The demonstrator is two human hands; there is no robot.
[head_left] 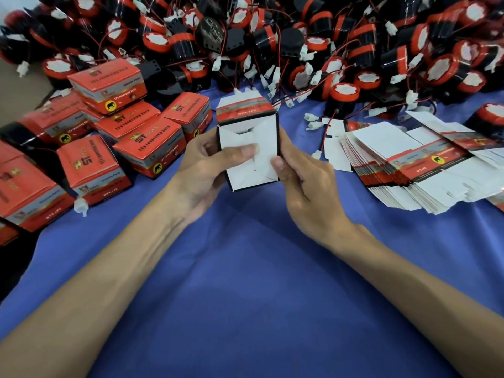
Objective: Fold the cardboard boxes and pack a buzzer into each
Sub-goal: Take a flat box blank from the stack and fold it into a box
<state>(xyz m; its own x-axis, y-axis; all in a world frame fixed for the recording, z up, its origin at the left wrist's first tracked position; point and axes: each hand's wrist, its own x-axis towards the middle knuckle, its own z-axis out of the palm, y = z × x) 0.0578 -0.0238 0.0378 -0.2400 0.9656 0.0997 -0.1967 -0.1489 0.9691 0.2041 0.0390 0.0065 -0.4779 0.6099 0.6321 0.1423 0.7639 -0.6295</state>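
While left hand (203, 170) and right hand (302, 184) hold box (249, 156) at frame centre above blue-covered bench (245, 268), fingers (203, 145) curl round its sides, thumbs press white end flaps. Buzzers (272, 42) heaped across top of frame; closed boxes (109, 148) stacked at left; flat blanks (425, 170) fanned at right.

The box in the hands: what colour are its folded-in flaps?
The box has plain white flaps, seen best in the head view.

Single head-worn wide-angle view — facing forward and down; close over the blue tablecloth (245, 268).
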